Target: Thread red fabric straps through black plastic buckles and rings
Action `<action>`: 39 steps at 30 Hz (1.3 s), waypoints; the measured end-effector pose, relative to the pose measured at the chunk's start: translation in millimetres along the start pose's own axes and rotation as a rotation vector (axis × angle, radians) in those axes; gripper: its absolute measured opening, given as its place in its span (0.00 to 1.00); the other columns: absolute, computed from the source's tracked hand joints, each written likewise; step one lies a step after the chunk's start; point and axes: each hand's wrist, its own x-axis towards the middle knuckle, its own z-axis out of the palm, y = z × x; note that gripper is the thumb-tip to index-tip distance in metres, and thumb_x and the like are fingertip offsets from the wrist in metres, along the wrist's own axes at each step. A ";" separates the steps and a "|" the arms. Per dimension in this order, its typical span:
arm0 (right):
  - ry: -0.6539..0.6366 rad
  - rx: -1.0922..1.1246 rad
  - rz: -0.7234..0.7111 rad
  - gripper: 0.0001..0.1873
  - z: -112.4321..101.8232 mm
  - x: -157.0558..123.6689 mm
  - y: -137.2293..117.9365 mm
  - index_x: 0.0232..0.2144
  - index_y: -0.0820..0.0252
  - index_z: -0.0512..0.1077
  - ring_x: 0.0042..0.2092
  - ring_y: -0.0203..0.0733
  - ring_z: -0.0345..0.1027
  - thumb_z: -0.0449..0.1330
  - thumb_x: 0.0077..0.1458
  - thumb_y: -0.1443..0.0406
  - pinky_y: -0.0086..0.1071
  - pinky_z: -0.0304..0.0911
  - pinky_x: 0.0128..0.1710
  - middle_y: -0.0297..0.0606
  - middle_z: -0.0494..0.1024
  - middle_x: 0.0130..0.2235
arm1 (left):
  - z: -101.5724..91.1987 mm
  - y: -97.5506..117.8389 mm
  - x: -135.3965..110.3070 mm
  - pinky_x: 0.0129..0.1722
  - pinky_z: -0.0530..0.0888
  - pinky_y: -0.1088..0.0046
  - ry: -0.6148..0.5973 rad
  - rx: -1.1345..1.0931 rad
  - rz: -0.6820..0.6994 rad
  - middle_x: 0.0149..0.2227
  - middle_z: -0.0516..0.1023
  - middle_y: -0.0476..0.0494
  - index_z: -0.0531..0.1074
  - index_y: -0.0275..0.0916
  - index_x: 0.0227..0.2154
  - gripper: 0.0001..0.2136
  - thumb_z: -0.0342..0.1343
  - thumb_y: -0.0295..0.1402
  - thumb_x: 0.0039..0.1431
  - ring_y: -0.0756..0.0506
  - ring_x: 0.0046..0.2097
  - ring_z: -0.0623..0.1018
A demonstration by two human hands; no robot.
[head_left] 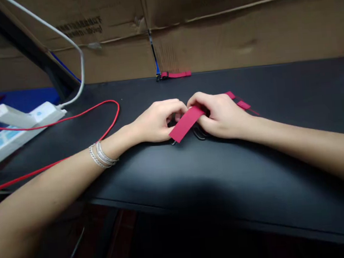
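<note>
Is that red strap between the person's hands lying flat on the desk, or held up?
Held up: the red strap slants into the right hand, whose fingers grip it above the black desk.

Red cable is hemming in the left side
A red cable [119, 109] is looping beyond the left hand [155, 122], beside a white power strip [44, 113]; the black desk [277, 108] is leaving room past the right hand [221, 115], up to a cardboard wall [227, 33].

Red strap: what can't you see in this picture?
In the head view:
- Middle of the red strap: hidden by the left hand and right hand.
- Black clip: partly hidden under the hands.
- Printed white box: cut off by the left edge.
- Print on the cardboard: too blurred to read.
</note>
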 end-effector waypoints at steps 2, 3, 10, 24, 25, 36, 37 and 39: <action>0.002 0.008 -0.007 0.14 -0.4 0.0 -0.1 0.39 0.64 0.72 0.29 0.35 0.64 0.52 0.52 0.65 0.28 0.52 0.32 0.39 0.77 0.31 | 0.1 -0.1 -0.2 0.28 0.64 0.80 0.005 -0.026 -0.020 0.30 0.74 0.50 0.74 0.35 0.37 0.08 0.62 0.34 0.58 0.54 0.28 0.69; 0.000 0.010 -0.009 0.14 -0.6 0.0 -0.4 0.39 0.64 0.72 0.29 0.35 0.65 0.52 0.52 0.65 0.28 0.51 0.31 0.39 0.77 0.31 | 0.2 0.0 -0.2 0.28 0.64 0.80 0.006 -0.035 -0.030 0.30 0.74 0.50 0.73 0.35 0.37 0.09 0.63 0.35 0.58 0.54 0.28 0.69; -0.024 0.053 0.006 0.14 -1.2 -0.1 -2.2 0.37 0.63 0.72 0.27 0.32 0.62 0.57 0.52 0.59 0.26 0.50 0.29 0.34 0.73 0.27 | 0.8 0.1 0.0 0.30 0.66 0.80 0.011 -0.033 -0.038 0.31 0.75 0.49 0.73 0.35 0.42 0.12 0.61 0.38 0.59 0.53 0.30 0.70; -0.063 0.140 -0.113 0.17 -1.4 -0.3 -4.1 0.33 0.62 0.68 0.26 0.30 0.60 0.64 0.50 0.55 0.26 0.52 0.29 0.32 0.70 0.27 | -0.7 1.5 -0.3 0.30 0.65 0.79 0.005 -0.073 -0.073 0.30 0.75 0.48 0.75 0.36 0.40 0.13 0.59 0.42 0.62 0.53 0.28 0.69; -0.067 0.136 -0.122 0.17 -1.3 -0.3 -3.8 0.33 0.62 0.67 0.27 0.30 0.60 0.64 0.50 0.55 0.26 0.52 0.29 0.32 0.70 0.28 | -1.0 1.5 -0.3 0.30 0.65 0.79 -0.005 -0.079 -0.083 0.31 0.76 0.48 0.75 0.36 0.40 0.14 0.59 0.43 0.62 0.53 0.28 0.69; -0.060 0.037 -0.171 0.14 -0.8 -0.7 0.8 0.36 0.62 0.69 0.36 0.39 0.65 0.62 0.49 0.58 0.33 0.58 0.40 0.40 0.74 0.35 | 0.7 3.1 3.1 0.39 0.70 0.78 0.030 -0.073 -0.158 0.37 0.81 0.45 0.75 0.35 0.37 0.15 0.47 0.40 0.70 0.51 0.37 0.77; -0.054 0.024 -0.168 0.14 -0.5 -0.6 1.1 0.37 0.63 0.70 0.37 0.40 0.65 0.61 0.50 0.59 0.34 0.59 0.40 0.41 0.75 0.36 | 0.8 4.7 3.2 0.38 0.70 0.79 0.037 -0.064 -0.185 0.37 0.81 0.46 0.75 0.35 0.38 0.15 0.47 0.40 0.70 0.51 0.36 0.77; -0.041 0.010 -0.174 0.15 0.4 -0.4 1.8 0.39 0.64 0.71 0.39 0.41 0.67 0.58 0.50 0.60 0.34 0.59 0.41 0.44 0.76 0.38 | 0.2 7.7 3.1 0.36 0.69 0.79 0.043 -0.049 -0.230 0.35 0.80 0.47 0.75 0.35 0.39 0.16 0.47 0.41 0.70 0.51 0.34 0.76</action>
